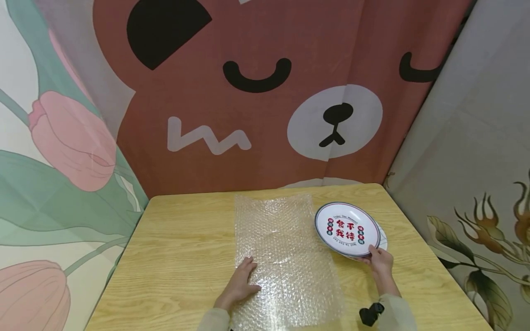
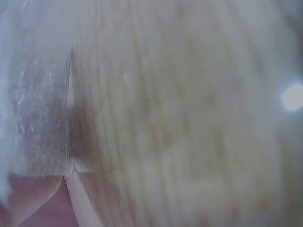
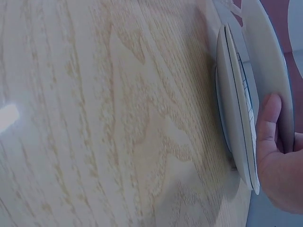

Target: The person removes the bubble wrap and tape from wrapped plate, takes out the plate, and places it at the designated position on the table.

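A white plate (image 1: pixel 345 230) with a blue rim and red and green lettering is tilted up off other plates (image 3: pixel 234 109) on the right of the table. My right hand (image 1: pixel 381 264) pinches its near right edge, thumb on top and fingers beneath; in the right wrist view a gap shows between it and the plates below. A sheet of clear bubble wrap (image 1: pixel 285 257) lies flat to the left of the plates. My left hand (image 1: pixel 239 286) rests on the wrap's left edge, its fingers extended and spread.
The wooden table (image 1: pixel 178 248) runs back to a curtain (image 1: pixel 232 170) printed with a bear face. Printed hangings stand close along its left and right sides. A small black device (image 1: pixel 371 314) sits at my right wrist.
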Motion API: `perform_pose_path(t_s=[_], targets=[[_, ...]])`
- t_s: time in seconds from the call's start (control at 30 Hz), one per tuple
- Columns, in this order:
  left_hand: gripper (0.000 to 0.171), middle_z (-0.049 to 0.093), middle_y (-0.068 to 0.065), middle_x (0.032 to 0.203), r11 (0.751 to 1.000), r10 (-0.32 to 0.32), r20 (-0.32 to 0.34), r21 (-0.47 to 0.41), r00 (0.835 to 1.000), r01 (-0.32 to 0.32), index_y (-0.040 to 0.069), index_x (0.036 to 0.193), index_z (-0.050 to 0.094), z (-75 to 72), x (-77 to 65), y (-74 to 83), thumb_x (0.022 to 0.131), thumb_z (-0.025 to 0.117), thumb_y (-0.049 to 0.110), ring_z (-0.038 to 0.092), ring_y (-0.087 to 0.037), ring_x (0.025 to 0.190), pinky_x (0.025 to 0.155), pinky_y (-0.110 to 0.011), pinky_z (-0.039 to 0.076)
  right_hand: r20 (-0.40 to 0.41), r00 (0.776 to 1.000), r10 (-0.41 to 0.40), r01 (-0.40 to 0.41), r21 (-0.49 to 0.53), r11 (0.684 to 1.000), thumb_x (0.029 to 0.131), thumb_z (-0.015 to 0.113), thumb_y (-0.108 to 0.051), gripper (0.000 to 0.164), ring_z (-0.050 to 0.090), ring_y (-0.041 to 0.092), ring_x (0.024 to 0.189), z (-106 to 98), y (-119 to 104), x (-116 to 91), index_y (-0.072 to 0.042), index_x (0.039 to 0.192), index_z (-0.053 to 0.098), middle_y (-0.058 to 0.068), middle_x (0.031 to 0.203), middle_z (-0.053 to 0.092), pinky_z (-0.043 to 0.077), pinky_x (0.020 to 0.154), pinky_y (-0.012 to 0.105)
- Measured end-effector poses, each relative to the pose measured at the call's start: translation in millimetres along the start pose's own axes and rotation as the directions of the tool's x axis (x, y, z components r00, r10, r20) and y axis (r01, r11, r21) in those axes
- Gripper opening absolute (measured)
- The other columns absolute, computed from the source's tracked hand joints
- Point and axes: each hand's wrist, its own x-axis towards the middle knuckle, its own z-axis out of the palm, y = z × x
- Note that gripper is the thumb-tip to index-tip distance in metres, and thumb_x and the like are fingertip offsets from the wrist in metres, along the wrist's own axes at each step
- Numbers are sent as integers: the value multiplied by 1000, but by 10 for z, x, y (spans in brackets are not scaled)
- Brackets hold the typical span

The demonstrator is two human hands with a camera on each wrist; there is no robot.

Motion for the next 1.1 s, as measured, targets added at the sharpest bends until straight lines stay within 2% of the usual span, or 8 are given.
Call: perform_pose_path(t_s=[0.27,0.5,0.8,1.03,1.1], targets=[[65,31,-24,137,1000,1,-2,-4,1000,-1,-8,122,46,-3,-8,10,69,72,19,22,-40,127,103,-52,21,-9,1000,28,-28,-7,1000,92,39,-8,21,54,10,48,-17,-14,-4,12,95,46,3,63,53,49,44,20],[65,32,-24,136,1000,6,-4,-5,1000,-6,-8,121,46,1,-6,0,69,72,19,23,-41,127,103,-52,21,-5,999,34,-34,1,999,93,38,-9,23,56,11,50,-43,0,12,13,99,45,2,63,54,51,48,21],[66,31,-24,137,1000,6,-5,-20,1000,-6,-8,121,46,5,-6,-7,68,73,19,22,-41,127,102,-53,21,-45,998,33,-32,16,999,92,40,-8,21,54,9,50,-60,-9,5,11,99,46,0,64,52,51,48,21],[65,32,-24,136,1000,10,-6,-5,1000,-10,-8,121,46,11,5,-19,69,72,20,23,-40,127,103,-52,21,-42,997,61,-60,22,998,94,38,-10,37,56,10,51,-92,-29,1,15,120,39,-2,62,54,53,52,21],[65,32,-24,136,1000,19,-10,4,1000,-19,-8,121,46,9,6,-17,68,72,20,23,-41,126,103,-52,21,-36,997,70,-69,31,997,94,38,-11,38,57,9,51,-105,-39,-2,15,121,38,-3,62,55,53,54,22]])
